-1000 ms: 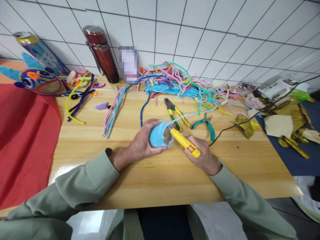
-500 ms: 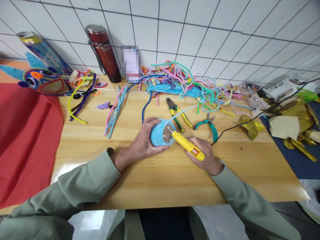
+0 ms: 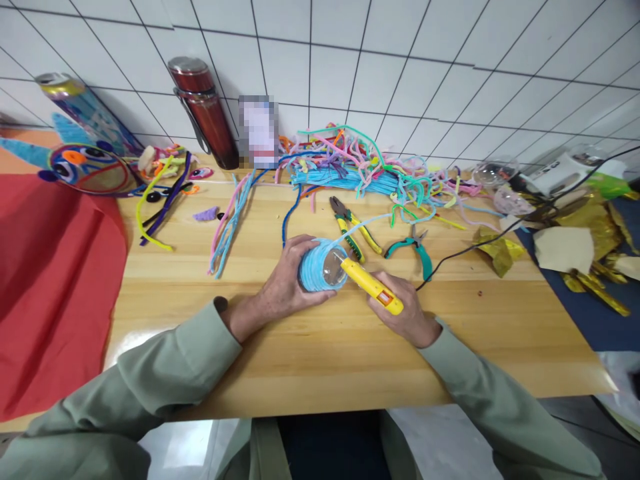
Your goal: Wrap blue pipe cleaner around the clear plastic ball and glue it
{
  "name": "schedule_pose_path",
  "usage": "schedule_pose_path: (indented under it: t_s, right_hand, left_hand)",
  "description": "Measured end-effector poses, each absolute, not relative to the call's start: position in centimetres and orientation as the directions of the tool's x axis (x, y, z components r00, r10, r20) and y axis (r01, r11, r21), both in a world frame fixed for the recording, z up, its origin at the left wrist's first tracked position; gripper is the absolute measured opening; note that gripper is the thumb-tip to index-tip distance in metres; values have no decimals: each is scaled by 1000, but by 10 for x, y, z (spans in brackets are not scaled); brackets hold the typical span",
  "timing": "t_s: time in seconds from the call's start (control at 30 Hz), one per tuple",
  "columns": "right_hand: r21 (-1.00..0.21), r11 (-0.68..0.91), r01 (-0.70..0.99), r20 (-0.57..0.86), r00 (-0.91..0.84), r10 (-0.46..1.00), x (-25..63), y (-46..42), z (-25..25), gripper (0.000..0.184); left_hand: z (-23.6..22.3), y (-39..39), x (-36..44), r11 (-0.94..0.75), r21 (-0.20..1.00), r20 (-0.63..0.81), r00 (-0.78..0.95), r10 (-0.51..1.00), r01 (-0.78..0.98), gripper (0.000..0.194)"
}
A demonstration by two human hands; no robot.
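My left hand [image 3: 287, 280] is closed round a cup-like cylinder [image 3: 314, 268] wrapped in light blue pipe cleaner, its round end facing right. From its upper rim a loose light blue strand [image 3: 367, 222] runs out to the right. My right hand [image 3: 403, 310] grips a yellow hot glue gun [image 3: 373, 285], whose nozzle points at the cylinder's inner rim; I cannot tell whether the tip touches it. Just beyond the hands lie yellow-and-green pliers [image 3: 354, 229] and small teal-handled pliers [image 3: 413, 253], which neither hand touches.
A pile of coloured pipe cleaners [image 3: 350, 179] lies along the wall. Behind them stand a red thermos [image 3: 207, 117] and a phone [image 3: 259, 133]. A black cord [image 3: 470, 253] crosses the right side near gold scraps [image 3: 500, 250]. Red cloth [image 3: 55, 287] covers the left end.
The view has shifted slightly. The glue gun and cylinder keep nearly the same position against each other, and both hands hold on as before.
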State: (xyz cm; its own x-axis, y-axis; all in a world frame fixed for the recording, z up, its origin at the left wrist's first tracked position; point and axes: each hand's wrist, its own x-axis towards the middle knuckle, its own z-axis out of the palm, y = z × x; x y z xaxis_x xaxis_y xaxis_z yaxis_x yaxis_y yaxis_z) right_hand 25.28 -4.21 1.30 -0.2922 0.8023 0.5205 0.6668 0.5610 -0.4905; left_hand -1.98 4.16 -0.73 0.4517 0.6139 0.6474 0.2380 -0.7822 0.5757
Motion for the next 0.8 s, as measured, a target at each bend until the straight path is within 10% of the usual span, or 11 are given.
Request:
schedule_pose_path:
  t_s: [0.8]
  right_hand:
    - [-426, 670, 608, 573, -392, 720, 256, -36, 11, 22]
  left_hand:
    - [-9, 44, -21, -772, 603, 640, 455, 619, 203, 91]
